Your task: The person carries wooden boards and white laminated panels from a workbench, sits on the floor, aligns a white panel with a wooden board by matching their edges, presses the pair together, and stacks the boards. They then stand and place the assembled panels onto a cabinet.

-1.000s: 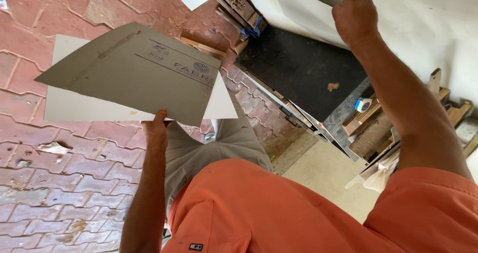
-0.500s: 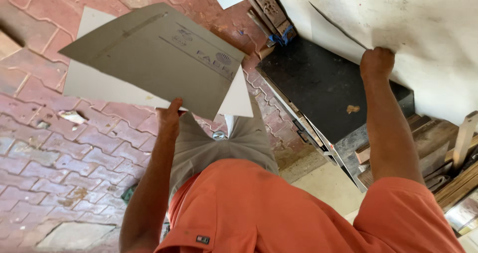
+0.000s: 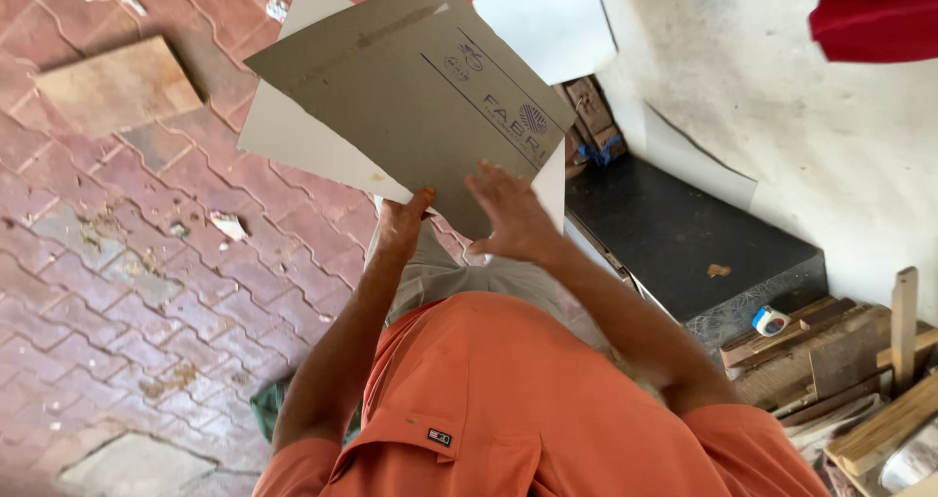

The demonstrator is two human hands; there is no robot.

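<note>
I hold two flat sheets over the brick floor: a grey-brown board on top and a white sheet under it. My left hand grips their near edge from below, thumb on top. My right hand lies on the grey board's near corner, fingers spread against it. My orange shirt fills the bottom of the view.
Red paving bricks with scraps of paper cover the left. A loose wooden tile lies at upper left. A black slab and a large white sheet stand at right, with timber offcuts and a tape roll beside them.
My right hand has left the large white sheet at the right and come across onto the grey board. The view has swung left; the boards sit higher and more centred.
</note>
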